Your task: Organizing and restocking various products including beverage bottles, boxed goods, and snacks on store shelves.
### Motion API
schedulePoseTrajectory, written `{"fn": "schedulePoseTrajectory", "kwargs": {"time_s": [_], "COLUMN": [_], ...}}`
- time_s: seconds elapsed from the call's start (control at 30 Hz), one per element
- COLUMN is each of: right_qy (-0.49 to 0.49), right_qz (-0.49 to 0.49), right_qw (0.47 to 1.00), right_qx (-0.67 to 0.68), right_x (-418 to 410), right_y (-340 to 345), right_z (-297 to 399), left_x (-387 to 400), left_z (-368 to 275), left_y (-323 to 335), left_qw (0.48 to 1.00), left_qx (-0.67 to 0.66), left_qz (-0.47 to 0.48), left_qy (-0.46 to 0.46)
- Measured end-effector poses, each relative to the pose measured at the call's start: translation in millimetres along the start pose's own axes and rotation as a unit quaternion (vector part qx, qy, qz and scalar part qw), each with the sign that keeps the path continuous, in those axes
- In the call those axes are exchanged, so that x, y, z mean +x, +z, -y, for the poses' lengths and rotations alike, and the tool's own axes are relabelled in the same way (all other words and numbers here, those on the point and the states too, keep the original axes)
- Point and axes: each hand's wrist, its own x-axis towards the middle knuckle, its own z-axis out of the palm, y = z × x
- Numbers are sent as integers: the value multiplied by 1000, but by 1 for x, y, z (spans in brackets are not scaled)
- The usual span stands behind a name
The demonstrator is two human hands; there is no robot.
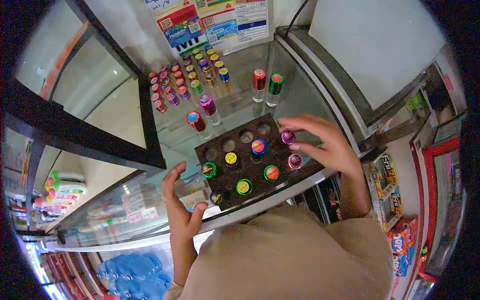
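Note:
A dark rack point(258, 165) with round holes lies tilted near the glass counter's front edge. Several capped bottles stand in it, among them a blue-capped one point(258, 146) and a green-capped one point(271, 173); the holes along its far side hold no capped bottle. My right hand point(318, 140) has thumb and fingers around a purple-capped bottle point(288, 137) at the rack's right end. Nearer me is a pink-capped bottle point(295, 161). My left hand point(183, 202) is off the rack's left end, thumb and fingers apart, holding nothing.
On the glass counter point(240, 93) beyond the rack stand a red-capped bottle point(259, 85), a green-capped bottle point(275, 89) and two more at the left. Rows of small capped bottles point(180, 80) stand farther back. A black-framed glass case point(150, 123) borders the left; a metal-edged case point(337, 82) borders the right.

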Motion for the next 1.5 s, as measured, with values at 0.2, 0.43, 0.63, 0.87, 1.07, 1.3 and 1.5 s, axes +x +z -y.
{"fn": "schedulePoseTrajectory", "kwargs": {"time_s": [0.2, 0.43, 0.63, 0.87, 1.07, 1.3, 1.5], "right_qy": [-5, -10, -61, -11, 26, -30, -46], "right_qz": [-23, 2, 12, -131, -118, 12, 64], "right_qw": [1000, 1000, 997, 980, 984, 999, 995], "right_qx": [0, -14, -35, -151, -132, -22, -64], "right_x": [3, 10, 18, 58, 68, 53, 50], "right_y": [7, 7, -7, -15, -15, -16, -13], "right_z": [0, -2, -3, -44, -51, -15, -21], "left_x": [0, 4, 6, 6, 6, 6, 10], "left_z": [1, -3, -6, -4, -10, -11, -11], "left_y": [0, -3, -6, -3, -6, -9, -6], "left_qw": [1000, 1000, 998, 998, 997, 996, 996], "left_qx": [-5, 20, 39, 36, 54, 66, 66], "left_qz": [1, 16, 32, 42, 49, 53, 62], "left_qy": [9, 14, 28, 32, 17, 4, 5]}}
